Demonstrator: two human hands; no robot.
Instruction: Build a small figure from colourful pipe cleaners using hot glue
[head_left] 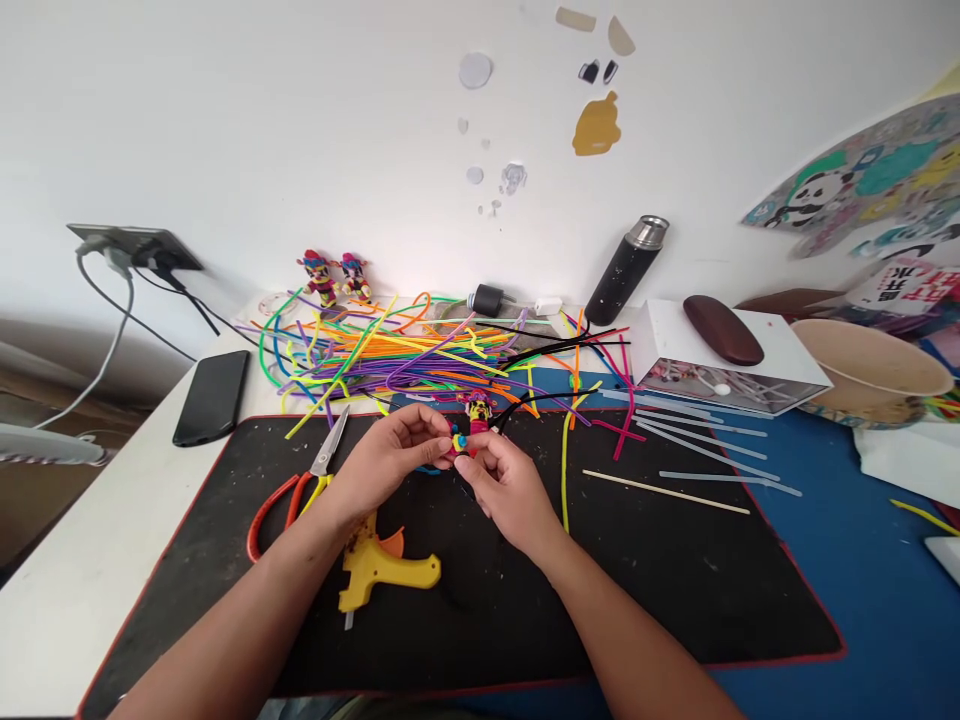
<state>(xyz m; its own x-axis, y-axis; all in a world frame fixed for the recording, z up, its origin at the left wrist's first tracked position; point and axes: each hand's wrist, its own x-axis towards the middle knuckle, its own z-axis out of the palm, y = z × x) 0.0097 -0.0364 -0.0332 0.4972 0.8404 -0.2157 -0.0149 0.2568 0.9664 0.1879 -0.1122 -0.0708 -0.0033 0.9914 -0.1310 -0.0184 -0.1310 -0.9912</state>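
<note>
Between both hands, above the black mat (pixel 510 610), is a small figure of coloured pipe cleaners (pixel 459 446) with yellow, blue and pink parts. My left hand (pixel 394 450) pinches it from the left with thumb and fingertips. From the other side my right hand (pixel 506 487) also closes on it, its thumb and forefinger at the figure's edge; part of the figure is hidden by the fingers. Just behind the hands stands a larger pipe-cleaner figure (pixel 478 408). A yellow glue gun (pixel 390 568) lies below my left wrist, and orange-handled scissors (pixel 330 445) lie to the left.
A heap of pipe cleaners (pixel 405 350) spreads along the back, with two finished-looking figures (pixel 321 280) behind it. Glue sticks (pixel 705 450) and a wooden stick (pixel 666 491) lie right. Also around are a phone (pixel 212 398), black flask (pixel 628 268) and white box (pixel 795 365).
</note>
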